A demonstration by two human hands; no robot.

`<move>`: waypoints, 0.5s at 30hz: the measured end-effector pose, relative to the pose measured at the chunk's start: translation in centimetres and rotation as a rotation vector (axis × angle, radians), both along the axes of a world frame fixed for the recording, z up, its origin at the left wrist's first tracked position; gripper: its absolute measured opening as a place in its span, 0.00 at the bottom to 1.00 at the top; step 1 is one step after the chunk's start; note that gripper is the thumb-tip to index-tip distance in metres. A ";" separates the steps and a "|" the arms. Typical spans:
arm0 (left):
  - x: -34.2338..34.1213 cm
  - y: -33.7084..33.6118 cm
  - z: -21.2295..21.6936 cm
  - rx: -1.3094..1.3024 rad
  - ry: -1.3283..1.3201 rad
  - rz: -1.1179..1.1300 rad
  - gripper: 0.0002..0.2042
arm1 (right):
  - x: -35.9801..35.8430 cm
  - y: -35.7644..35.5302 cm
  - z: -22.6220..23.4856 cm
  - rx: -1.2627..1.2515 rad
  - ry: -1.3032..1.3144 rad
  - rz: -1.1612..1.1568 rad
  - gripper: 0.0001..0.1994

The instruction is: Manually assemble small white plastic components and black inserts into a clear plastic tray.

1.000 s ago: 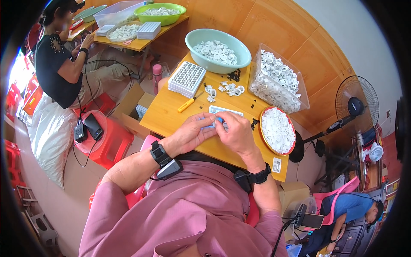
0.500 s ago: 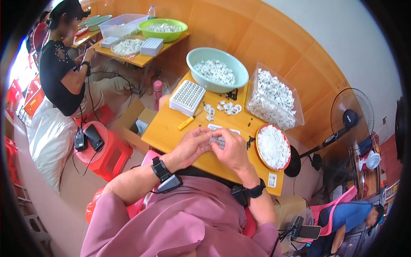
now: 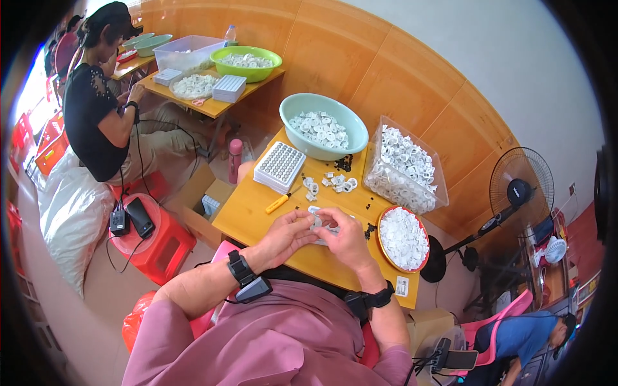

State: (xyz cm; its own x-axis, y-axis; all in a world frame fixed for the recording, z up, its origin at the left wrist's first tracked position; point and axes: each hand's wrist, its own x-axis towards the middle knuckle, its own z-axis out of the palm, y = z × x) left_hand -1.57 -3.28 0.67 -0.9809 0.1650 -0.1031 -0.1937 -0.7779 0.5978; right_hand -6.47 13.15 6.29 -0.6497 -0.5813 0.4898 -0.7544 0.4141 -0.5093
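Over the near part of the yellow table (image 3: 251,219), my left hand (image 3: 291,235) pinches a small whitish plastic part (image 3: 315,221) between thumb and fingers. My right hand (image 3: 346,239) is curled in from the other side, its thumb and fingertips at the same part. The fingers cover much of it, so its exact shape is hidden. Beneath the hands, a white tray (image 3: 313,209) shows partly. A screwdriver with a yellow handle (image 3: 277,204) lies left of the hands. Beyond them is a small group of loose white ring-shaped parts (image 3: 340,183).
A stacked white tray (image 3: 279,167), a pale green basin (image 3: 293,138), a clear bin (image 3: 399,196) and a red-rimmed plate (image 3: 425,257) of white pieces ring the table. Tiny black pieces (image 3: 370,230) lie nearby. A fan (image 3: 518,190) stands right; a co-worker (image 3: 96,122) sits left.
My hands have turned slightly, and the right fingers have opened a little around the part, showing more of the tray beneath. The whole view has shifted slightly.
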 end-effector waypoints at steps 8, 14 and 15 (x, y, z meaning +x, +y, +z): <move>0.4 0.4 0.0 -0.039 -0.044 -0.053 0.11 | -5.4 1.0 3.5 0.292 -0.457 0.104 0.11; 0.2 0.2 0.0 -0.112 -0.090 -0.030 0.12 | -11.3 -0.9 5.9 -0.402 -0.290 -0.089 0.09; 0.1 0.0 0.0 -0.125 -0.099 -0.026 0.12 | -11.7 -1.1 4.7 -0.218 -0.292 -0.083 0.09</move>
State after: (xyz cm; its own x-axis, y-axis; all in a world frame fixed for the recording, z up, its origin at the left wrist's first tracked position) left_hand -1.42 -3.25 0.71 -0.9606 0.1697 -0.2202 -0.2752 -0.6925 0.6668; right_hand -18.19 12.07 10.99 -0.8208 -0.4232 0.3835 -0.5329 0.3260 -0.7808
